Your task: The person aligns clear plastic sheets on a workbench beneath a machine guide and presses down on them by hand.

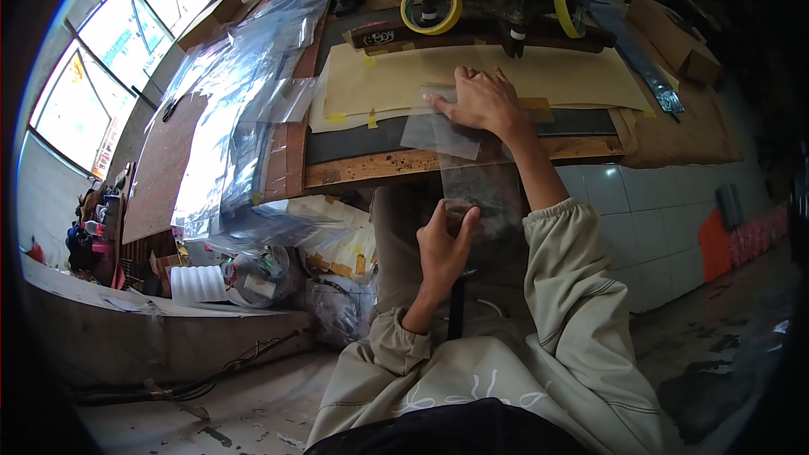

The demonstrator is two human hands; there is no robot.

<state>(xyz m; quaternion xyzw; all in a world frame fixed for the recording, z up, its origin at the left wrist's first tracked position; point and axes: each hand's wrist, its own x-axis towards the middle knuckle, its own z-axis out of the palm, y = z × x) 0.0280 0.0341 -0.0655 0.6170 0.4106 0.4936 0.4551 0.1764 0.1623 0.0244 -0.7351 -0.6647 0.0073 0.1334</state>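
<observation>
A clear plastic bag [465,170] hangs over the wooden front edge of the table, from the tan paper sheet down to my lap. My left hand [445,246] is below the table edge, thumb and fingers closed on the bag's lower end. Over the paper [379,76], my right hand [484,103] has its fingers curled and thumb stretched to the left at the bag's upper end. Its fingertips are partly hidden. Another small clear piece [421,136] lies beside the bag, across the dark strip [354,147] along the table's front.
Behind the paper stands a machine bar [539,37] with yellow tape rolls [458,8] on it. Shiny clear plastic sheets [244,93] cover the left side. Cardboard boxes [670,38] stand at right. A white foam roll [198,284] lies below left.
</observation>
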